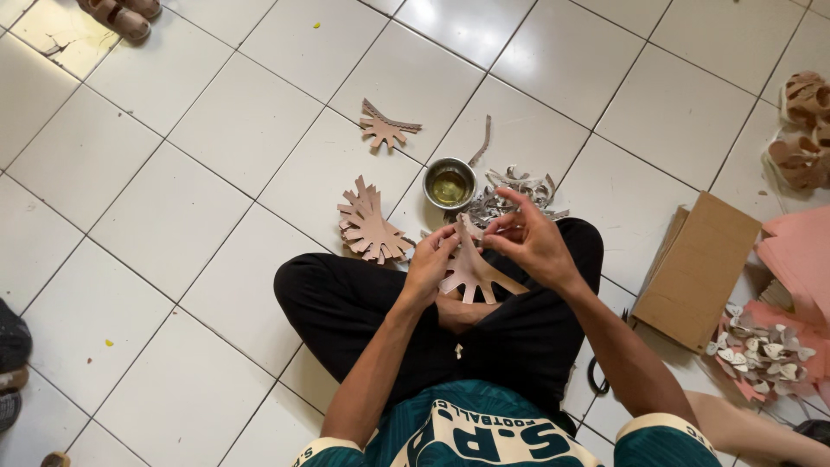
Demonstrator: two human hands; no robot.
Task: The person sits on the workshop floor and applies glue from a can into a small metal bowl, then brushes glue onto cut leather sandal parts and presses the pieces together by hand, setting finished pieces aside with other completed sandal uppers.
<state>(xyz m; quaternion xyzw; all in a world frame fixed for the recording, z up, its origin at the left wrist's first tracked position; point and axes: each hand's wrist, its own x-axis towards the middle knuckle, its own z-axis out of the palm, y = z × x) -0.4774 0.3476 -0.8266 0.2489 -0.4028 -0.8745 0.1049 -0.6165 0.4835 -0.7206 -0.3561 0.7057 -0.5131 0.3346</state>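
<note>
I sit cross-legged on a white tiled floor. My left hand and my right hand both hold a tan leather piece cut with several finger-like strips, above my lap. My right hand's fingers pinch at its top edge, with one finger lifted. Just beyond my hands stands a small metal bowl of yellowish liquid.
A stack of similar tan cut pieces lies left of the bowl, one more farther away. Silvery scraps lie right of the bowl. A cardboard box, small pale heart-shaped pieces and pink sheets are at right. Sandals lie at the edges.
</note>
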